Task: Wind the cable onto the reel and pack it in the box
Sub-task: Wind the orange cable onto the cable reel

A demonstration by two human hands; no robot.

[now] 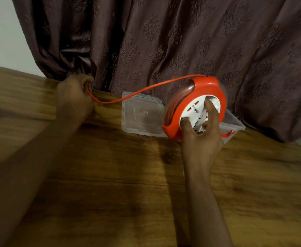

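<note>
The reel [193,107] is gripped by right fingers [211,111] above the open box [235,124] on the counter [110,175]. The cable [137,92] is clenched in the left hand [74,97] by the curtain [164,41]; the lid [141,114] lies beneath.

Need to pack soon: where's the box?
Head view, right of centre: the clear box sits behind the reel, against the curtain, lid open leftward.
</note>
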